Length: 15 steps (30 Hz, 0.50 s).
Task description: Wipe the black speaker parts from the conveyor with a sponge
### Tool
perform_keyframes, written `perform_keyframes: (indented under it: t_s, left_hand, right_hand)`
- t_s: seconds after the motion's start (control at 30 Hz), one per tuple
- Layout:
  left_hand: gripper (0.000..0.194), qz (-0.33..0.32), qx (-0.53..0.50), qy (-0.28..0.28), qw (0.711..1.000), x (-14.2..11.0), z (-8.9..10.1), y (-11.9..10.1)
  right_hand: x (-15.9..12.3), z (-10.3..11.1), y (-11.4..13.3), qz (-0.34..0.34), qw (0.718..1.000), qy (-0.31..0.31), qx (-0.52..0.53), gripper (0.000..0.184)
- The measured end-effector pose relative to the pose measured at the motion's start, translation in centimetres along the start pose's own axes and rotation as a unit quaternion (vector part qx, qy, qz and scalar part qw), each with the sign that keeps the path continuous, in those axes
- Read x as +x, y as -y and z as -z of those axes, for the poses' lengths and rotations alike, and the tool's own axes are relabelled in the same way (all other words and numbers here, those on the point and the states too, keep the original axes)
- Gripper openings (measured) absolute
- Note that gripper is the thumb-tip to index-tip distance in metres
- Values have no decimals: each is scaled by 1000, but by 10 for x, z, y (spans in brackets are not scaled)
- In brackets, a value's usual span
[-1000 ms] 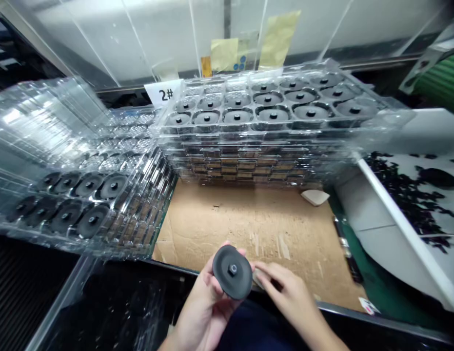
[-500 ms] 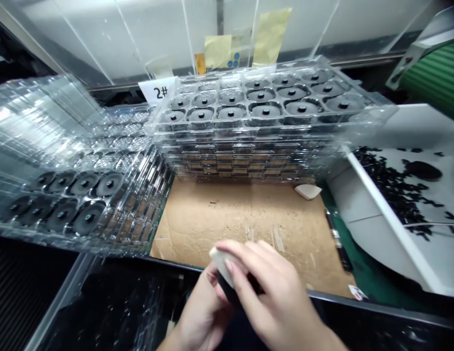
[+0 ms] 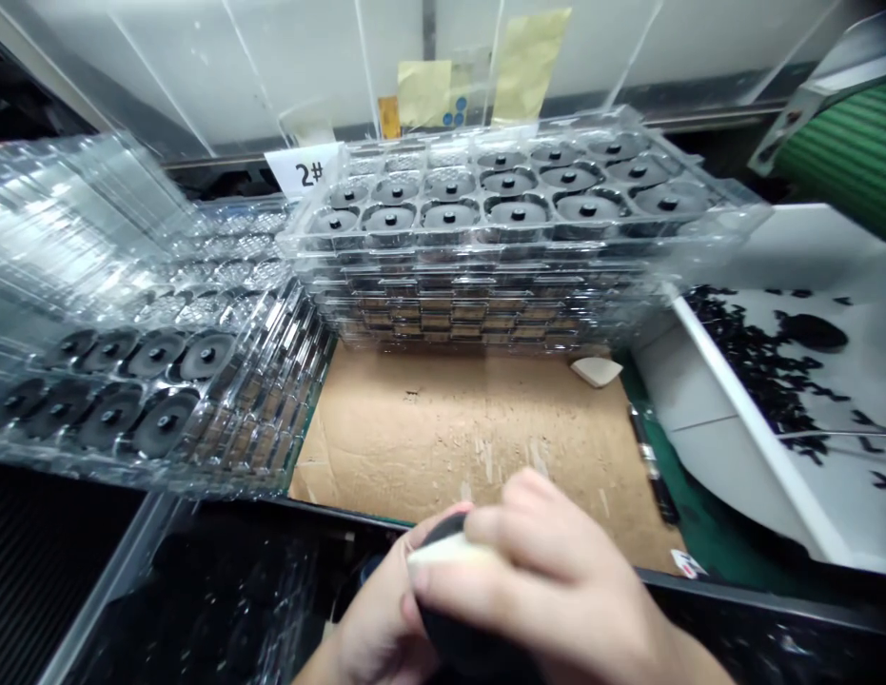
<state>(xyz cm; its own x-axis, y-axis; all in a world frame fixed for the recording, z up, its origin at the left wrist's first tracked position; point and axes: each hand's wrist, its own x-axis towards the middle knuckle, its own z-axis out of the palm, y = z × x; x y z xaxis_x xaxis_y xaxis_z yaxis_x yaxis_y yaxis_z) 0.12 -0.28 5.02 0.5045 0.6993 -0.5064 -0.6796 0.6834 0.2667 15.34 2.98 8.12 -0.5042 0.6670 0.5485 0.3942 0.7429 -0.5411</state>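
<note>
My left hand [image 3: 378,609] is closed around a dark round part [image 3: 461,623], low in the middle of the view. An off-white wedge-shaped pad [image 3: 446,550] is pinched between the thumb and fingers of my right hand [image 3: 557,571], and it rests against the part's face. Fingers cover much of the part, and motion blurs the right hand. Beyond my hands lies a sheet of cardboard [image 3: 406,428] with scuffs on it. A second off-white wedge [image 3: 597,371] sits at its far right corner.
Stacked clear plastic trays [image 3: 471,252] with dark round parts stand behind the cardboard. Another tray stack [image 3: 249,400] is on the left. To the right, a white bin [image 3: 763,447] contains small black pieces. A black pen [image 3: 653,466] lies between bin and cardboard.
My right hand has moved slightly down and right and turned, with the wedge pad now across the part's face. The dark part is tilted differently and more of it shows.
</note>
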Motion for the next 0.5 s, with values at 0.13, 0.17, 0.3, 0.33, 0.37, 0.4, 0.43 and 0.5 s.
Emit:
perform_keyframes:
  t_s: [0.13, 0.17, 0.3, 0.33, 0.37, 0.4, 0.43, 0.5]
  left_hand:
    - [53, -32, 9, 8, 999, -11, 5, -4]
    - [56, -32, 6, 4, 999, -13, 9, -4]
    - [47, -28, -7, 12, 1000, -11, 19, -1]
    - [45, -26, -8, 17, 999, -10, 19, 0]
    - [43, -23, -7, 20, 1000, -8, 20, 1]
    - [42, -21, -6, 23, 1000, -6, 19, 2]
    - [43, -19, -4, 24, 1000, -5, 19, 2]
    - [47, -20, -1, 34, 999, -3, 17, 4]
  right_hand:
    - [-23, -7, -29, -212, 977, 7, -3, 23]
    - [-36, -12, -35, -263, 965, 15, -2, 24]
    - [-92, -41, -44, -374, 916, 110, 92, 30]
    - [-102, -46, -44, -387, 907, 129, 106, 32]
    - [-108, -47, -44, -402, 899, 139, 108, 33]
    - [-111, -44, -43, -418, 893, 138, 99, 34]
    - [-111, -38, -41, -433, 889, 126, 81, 35]
    - [-101, -17, -34, -435, 898, 59, 27, 33]
